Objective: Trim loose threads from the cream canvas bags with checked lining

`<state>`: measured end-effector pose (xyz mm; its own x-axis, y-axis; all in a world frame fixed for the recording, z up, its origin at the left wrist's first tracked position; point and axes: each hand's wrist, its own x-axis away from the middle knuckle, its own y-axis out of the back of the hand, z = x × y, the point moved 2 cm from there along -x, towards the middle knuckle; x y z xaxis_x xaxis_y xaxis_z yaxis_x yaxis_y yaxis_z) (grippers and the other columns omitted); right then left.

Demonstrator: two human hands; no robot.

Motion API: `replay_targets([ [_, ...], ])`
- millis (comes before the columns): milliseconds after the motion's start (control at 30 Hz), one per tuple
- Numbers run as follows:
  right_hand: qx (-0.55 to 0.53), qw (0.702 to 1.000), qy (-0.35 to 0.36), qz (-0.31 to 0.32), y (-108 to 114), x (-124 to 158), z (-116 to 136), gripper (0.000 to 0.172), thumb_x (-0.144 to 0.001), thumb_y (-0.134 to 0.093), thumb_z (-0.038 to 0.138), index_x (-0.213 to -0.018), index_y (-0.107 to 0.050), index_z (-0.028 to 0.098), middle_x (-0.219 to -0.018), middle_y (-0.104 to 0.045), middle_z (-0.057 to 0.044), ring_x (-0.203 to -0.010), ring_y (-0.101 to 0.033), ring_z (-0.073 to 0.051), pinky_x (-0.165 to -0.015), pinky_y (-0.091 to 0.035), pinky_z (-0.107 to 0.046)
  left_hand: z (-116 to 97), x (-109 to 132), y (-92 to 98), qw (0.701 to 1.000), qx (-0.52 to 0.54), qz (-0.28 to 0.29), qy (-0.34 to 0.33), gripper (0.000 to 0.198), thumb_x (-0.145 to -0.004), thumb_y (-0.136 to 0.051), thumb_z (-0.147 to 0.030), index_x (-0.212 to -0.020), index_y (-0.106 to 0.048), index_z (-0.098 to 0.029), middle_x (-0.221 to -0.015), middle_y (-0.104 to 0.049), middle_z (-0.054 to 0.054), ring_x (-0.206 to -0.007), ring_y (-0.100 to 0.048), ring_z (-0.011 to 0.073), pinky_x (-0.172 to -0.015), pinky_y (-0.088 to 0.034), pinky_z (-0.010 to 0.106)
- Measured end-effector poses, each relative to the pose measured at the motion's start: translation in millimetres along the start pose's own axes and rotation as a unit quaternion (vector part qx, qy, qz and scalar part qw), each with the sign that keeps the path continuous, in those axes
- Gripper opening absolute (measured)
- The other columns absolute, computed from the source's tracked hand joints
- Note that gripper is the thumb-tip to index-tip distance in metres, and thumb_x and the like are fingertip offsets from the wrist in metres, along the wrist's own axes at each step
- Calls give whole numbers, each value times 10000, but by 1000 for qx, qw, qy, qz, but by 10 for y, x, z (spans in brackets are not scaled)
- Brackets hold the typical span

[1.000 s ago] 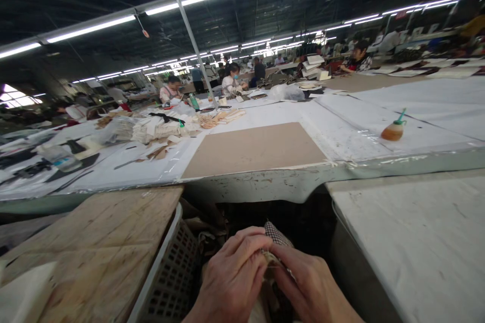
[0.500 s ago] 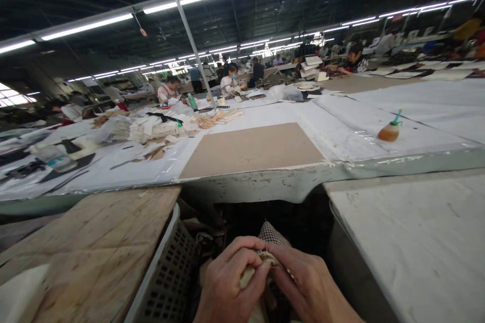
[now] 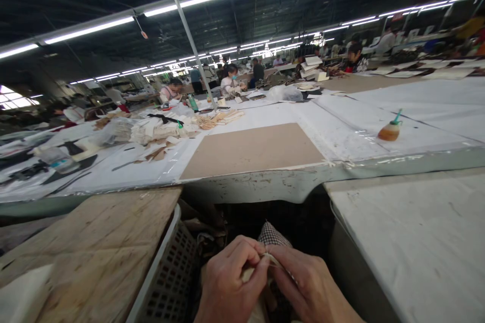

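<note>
Long fluorescent tubes (image 3: 91,27) run across the dark ceiling of a large workshop, and white-covered worktables stretch back into the room, where several other people (image 3: 232,79) sit or stand at their own stations.

Directly ahead of the camera wearer, the nearest long table (image 3: 341,133) carries a bare brown cardboard sheet (image 3: 253,149) lying flat near its front edge. To the right of that sheet, well apart from it, an amber squeeze bottle with a green nozzle (image 3: 390,129) stands upright. To the left, a heap of cream and tan cut pieces (image 3: 159,131) is spread over the white cover, with dark strips further left.

Closer in, a worn wooden board (image 3: 94,242) sits at lower left, and a white perforated plastic crate (image 3: 166,277) is just beside its right edge. A second white-covered surface (image 3: 409,237) fills the lower right.

Between these, low in the dark gap at the bottom of the view, both hands meet. The left hand (image 3: 227,282) is curled, its thumb and fingertips pinching the edge of a small cream fabric piece (image 3: 248,275). The right hand (image 3: 308,287) is touching the left at the fingertips, also closed in a pinch on the same piece. A checked fabric piece (image 3: 271,234) pokes up just behind the fingers, touching them.
</note>
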<state>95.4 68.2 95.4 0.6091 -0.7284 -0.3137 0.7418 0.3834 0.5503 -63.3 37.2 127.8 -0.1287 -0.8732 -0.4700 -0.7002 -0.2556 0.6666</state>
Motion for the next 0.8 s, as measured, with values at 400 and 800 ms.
replay_targets([
  [400, -73, 997, -22, 34, 73, -50, 39, 261, -1020, -420, 349, -927, -624, 216, -864, -657, 5, -814, -608, -150, -736, -461, -242, 67, -60, 13, 953, 196, 59, 224, 199, -815, -655, -235, -706, -492, -200, -777, -655, -7, -745, -624, 144, -694, -522, 232],
  [800, -88, 994, -57, 20, 103, -103, 59, 288, -1023, -384, 343, -915, -612, 205, -826, -636, 3, -769, -599, -139, -697, -452, -228, 84, 64, 107, 933, 253, 85, 243, 74, -822, -644, -254, -806, -649, -182, -764, -644, -9, -712, -608, 121, -638, -483, 175],
])
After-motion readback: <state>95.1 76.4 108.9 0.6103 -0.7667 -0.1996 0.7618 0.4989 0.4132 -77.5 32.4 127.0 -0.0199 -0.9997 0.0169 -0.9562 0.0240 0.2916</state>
